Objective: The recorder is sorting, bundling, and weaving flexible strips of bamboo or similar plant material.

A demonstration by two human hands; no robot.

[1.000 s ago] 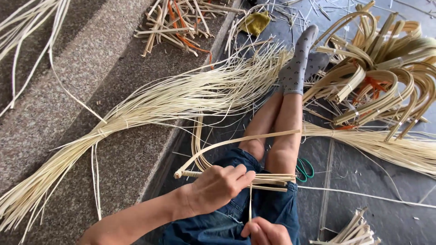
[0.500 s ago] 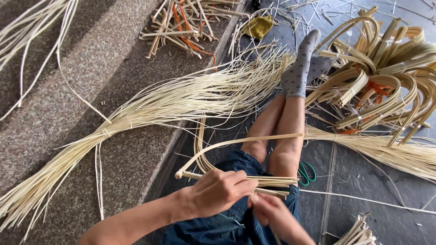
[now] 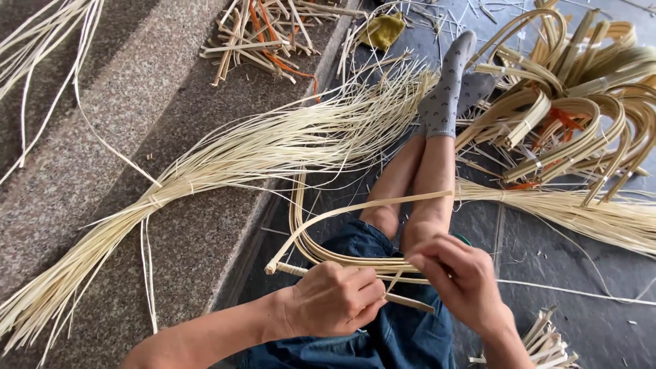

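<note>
I see my left hand closed around a bundle of pale curved bamboo strips lying across my lap near me, its ends running left to right. My right hand sits just right of it, fingers curled, pinching a thin pale sliver at the bundle's crossing. The strips' bow arcs away to the far left, toward the long sheaf of fine cane on the stone step.
</note>
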